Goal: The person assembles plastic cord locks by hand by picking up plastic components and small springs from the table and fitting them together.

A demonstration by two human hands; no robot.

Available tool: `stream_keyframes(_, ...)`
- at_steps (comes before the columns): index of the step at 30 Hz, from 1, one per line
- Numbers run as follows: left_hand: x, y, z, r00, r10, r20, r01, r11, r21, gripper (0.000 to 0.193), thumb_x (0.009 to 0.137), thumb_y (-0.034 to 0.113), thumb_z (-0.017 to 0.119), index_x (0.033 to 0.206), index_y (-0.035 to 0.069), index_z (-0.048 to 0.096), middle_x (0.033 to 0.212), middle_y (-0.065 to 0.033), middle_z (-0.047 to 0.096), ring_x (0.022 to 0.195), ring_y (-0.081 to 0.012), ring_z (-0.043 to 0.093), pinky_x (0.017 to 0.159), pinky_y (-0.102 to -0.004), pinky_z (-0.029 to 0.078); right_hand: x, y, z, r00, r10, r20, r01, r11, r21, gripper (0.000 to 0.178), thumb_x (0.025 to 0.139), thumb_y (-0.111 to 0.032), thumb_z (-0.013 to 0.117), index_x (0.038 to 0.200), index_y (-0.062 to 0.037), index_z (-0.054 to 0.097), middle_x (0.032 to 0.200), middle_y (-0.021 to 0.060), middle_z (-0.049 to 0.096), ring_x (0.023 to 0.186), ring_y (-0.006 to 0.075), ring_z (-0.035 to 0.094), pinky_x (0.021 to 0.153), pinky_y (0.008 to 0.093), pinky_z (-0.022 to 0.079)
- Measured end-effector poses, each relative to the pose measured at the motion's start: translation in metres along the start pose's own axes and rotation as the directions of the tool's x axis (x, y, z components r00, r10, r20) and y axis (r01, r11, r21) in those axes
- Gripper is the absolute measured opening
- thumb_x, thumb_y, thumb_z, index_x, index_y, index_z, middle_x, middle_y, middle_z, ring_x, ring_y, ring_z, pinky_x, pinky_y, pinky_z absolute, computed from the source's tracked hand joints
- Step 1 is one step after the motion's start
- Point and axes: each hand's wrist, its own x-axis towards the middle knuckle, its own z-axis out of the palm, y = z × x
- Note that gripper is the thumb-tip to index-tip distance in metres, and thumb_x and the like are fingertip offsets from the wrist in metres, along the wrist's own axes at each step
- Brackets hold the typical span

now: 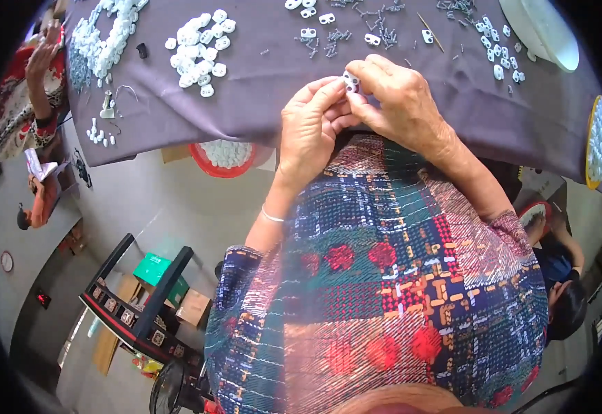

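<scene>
Close to the near edge of the dark tablecloth [245,103], both hands meet at a small white two-hole cord lock [350,82]. My left hand [309,123] pinches it from the left between thumb and fingers. From the other side my right hand [406,98] grips it, thumb below and curled fingers above. Whether a smaller part sits between the fingertips, I cannot tell. Just beyond the hands lie tiny metal springs [332,43] and loose white cord locks [372,40]. A thin stick [430,32] rests to their right.
White pieces form a heap [201,52] at left and a scatter [498,52] at right, beside a white bowl [546,34]. A yellow-rimmed tray [590,141] stands far right. Below the table's edge is a red basin [223,171]. Another person's hands [41,58] show at far left.
</scene>
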Motion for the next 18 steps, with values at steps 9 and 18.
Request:
stream_keyframes(9, -0.002, 0.000, 0.005, 1.000, 0.011, -0.027, -0.008, 0.996, 0.091, 0.016, 0.087, 0.011, 0.058, 0.099, 0.000, 0.057, 0.086, -0.0077, 0.063, 0.071, -0.0130, 0.062, 0.058, -0.0234, 0.052, -0.002, 0.011, -0.007, 0.970, 0.216, 0.107, -0.241, 0.837, 0.491, 0.018, 0.084, -0.010, 0.057, 0.099, 0.0005, 0.059, 0.071, 0.0015, 0.056, 0.058, 0.0074, 0.050, 0.050, 0.0207, 0.041)
stream_keyframes(18, -0.001, -0.005, 0.005, 0.995, 0.103, 0.001, -0.103, 0.989, 0.110, 0.016, 0.085, 0.008, 0.059, 0.098, -0.001, 0.058, 0.086, -0.0081, 0.063, 0.072, -0.0134, 0.063, 0.054, -0.0204, 0.050, -0.002, 0.014, -0.013, 0.891, 0.371, 0.260, -0.449, 0.650, 0.613, 0.017, 0.087, -0.016, 0.057, 0.093, -0.0011, 0.061, 0.067, -0.0031, 0.054, 0.054, 0.0012, 0.044, 0.045, 0.0159, 0.035)
